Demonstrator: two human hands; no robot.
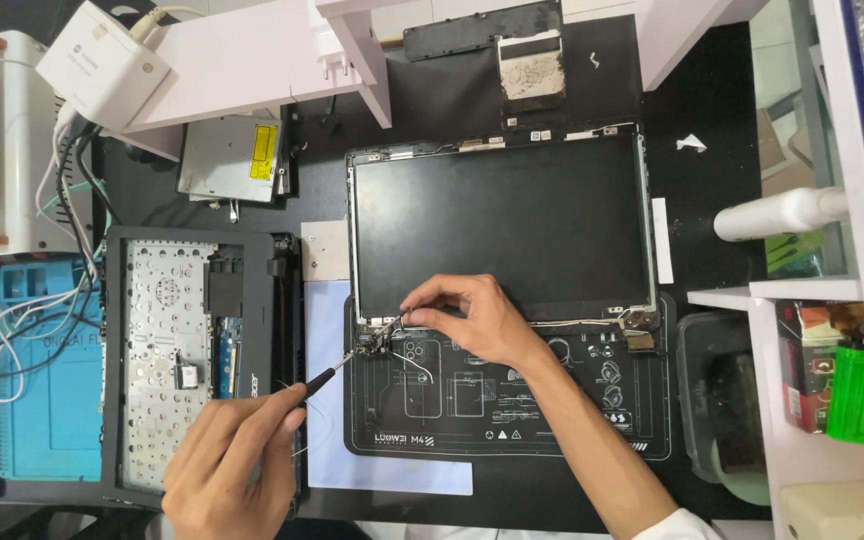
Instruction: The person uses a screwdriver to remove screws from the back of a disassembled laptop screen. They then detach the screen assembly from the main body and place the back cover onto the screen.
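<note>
The laptop screen panel (500, 222) lies flat, face up, on the dark surface (697, 200). The left hand (227, 455), below and left of the panel, has its fingers clenched around a thin black screwdriver (327, 378), whose tip meets the panel's lower-left hinge corner (377, 338). The right hand (472, 318) rests on the panel's bottom edge, its fingers pinching a small part at that same corner. A keyboard housing (187, 360) lies left of the panel.
</note>
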